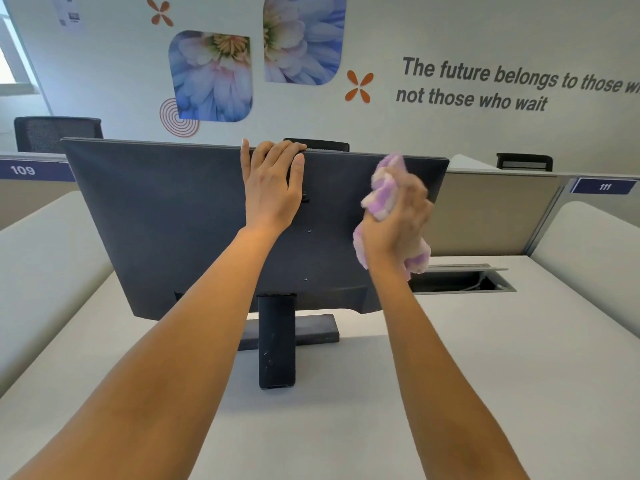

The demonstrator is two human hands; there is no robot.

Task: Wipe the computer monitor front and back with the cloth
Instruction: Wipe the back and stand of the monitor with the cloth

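On the desk (450, 375) the monitor (166, 220) stands with its dark back toward the camera, tilted on its stand (277, 341). Left hand (272, 188) lies on the back at top centre, fingers hooked over the top edge, gripping it. Right hand (398, 220), just to its right, clutches the bunched purple-and-cream cloth (384, 188) against the back's upper right part. Hands are apart. Cable slot (460, 280) sits in the desk behind right.
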